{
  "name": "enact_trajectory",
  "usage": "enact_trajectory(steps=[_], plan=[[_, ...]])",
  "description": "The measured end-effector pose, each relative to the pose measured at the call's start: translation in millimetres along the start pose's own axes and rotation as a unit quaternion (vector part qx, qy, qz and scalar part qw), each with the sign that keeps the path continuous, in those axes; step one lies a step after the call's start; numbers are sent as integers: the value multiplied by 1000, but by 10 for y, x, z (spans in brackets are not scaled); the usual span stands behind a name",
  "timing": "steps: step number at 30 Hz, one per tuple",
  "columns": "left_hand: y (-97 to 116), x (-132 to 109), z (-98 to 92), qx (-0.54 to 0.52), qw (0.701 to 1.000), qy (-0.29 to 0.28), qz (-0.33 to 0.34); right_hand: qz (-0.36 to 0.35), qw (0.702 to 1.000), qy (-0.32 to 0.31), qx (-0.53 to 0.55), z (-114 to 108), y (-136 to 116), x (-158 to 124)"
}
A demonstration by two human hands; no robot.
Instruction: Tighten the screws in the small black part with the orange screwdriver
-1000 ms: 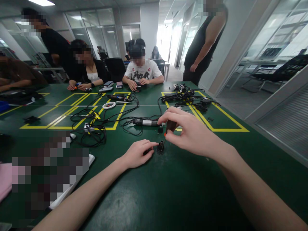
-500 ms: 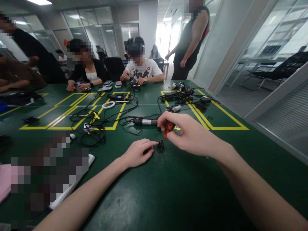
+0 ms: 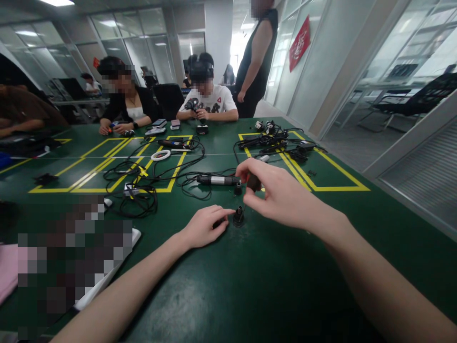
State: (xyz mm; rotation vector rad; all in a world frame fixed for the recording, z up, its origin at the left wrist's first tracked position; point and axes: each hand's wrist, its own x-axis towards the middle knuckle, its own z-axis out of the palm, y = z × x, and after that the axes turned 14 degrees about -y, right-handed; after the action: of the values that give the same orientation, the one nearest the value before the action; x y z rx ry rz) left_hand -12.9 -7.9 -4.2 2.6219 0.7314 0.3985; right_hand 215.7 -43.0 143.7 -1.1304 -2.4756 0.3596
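Observation:
A screwdriver [image 3: 253, 182] with a dark handle sits between the thumb and fingers of my right hand [image 3: 273, 190], which covers much of it. Its thin shaft slants down towards a small black round part [image 3: 238, 217] standing upright on the green table [image 3: 214, 290]. Whether the tip touches the part, I cannot tell. My left hand [image 3: 206, 226] rests on the table to the left, index finger stretched out against the part and thumb apart. Just behind stands another small black piece [image 3: 237, 188].
Behind my hands lies a black and silver cylindrical tool [image 3: 216, 180] with coiled cables. More black cables [image 3: 266, 140] are heaped at the back right. A white-edged, blurred-out object [image 3: 107, 281] is at my left. Across the table a co-worker [image 3: 209, 102] holds a drill-like tool.
My right hand has shifted slightly and the screwdriver's orange part has turned out of sight. My left hand has stayed put. Across the table, the co-worker has raised a tool; the standing person moved left.

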Motion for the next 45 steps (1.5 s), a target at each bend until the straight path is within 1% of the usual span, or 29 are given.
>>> enact_trajectory(steps=[3,7,9,12,16,19,23,25,28,30,32,34,37,41,43,45], plan=[[12,4,-4,1,1000,-2,-4,1,999,-9,-41,-20,-35,-7],[32,12,-18,-3,1000,-3,-4,16,984,18,-175,-29,-47,-11],[37,15,-23,-6,1000,-3,-5,36,977,20,-208,-30,-33,-6],[34,15,-24,-7,1000,-7,-6,51,982,3,-179,-37,-14,5],[16,10,-13,-4,1000,-7,-6,40,991,-5,-130,-37,-34,7],[6,8,-5,-3,1000,-3,-1,37,988,1,-149,-24,-59,-1],[7,10,-9,-5,1000,-4,-4,80,977,-2,-200,-23,-71,-5],[10,10,-15,-6,1000,-6,-5,79,980,-12,-184,-32,-74,-2],[11,7,-18,-7,1000,-5,-5,55,990,-18,-132,-41,-81,2],[9,6,-15,-8,1000,-5,-6,44,992,-10,-114,-38,-82,4],[8,7,-12,-9,1000,-6,-7,44,992,4,-122,-29,-76,3],[8,8,-13,-8,1000,-7,-6,59,987,11,-148,-21,-68,3],[15,12,-19,-7,1000,-7,-2,72,984,4,-165,-18,-61,4],[26,19,-20,-11,1000,-9,-5,50,989,4,-138,-12,-58,5],[29,23,-14,-15,1000,-17,-12,41,989,18,-143,-2,-44,3],[33,27,-6,-18,1000,-17,-13,48,984,34,-165,11,-18,1]])
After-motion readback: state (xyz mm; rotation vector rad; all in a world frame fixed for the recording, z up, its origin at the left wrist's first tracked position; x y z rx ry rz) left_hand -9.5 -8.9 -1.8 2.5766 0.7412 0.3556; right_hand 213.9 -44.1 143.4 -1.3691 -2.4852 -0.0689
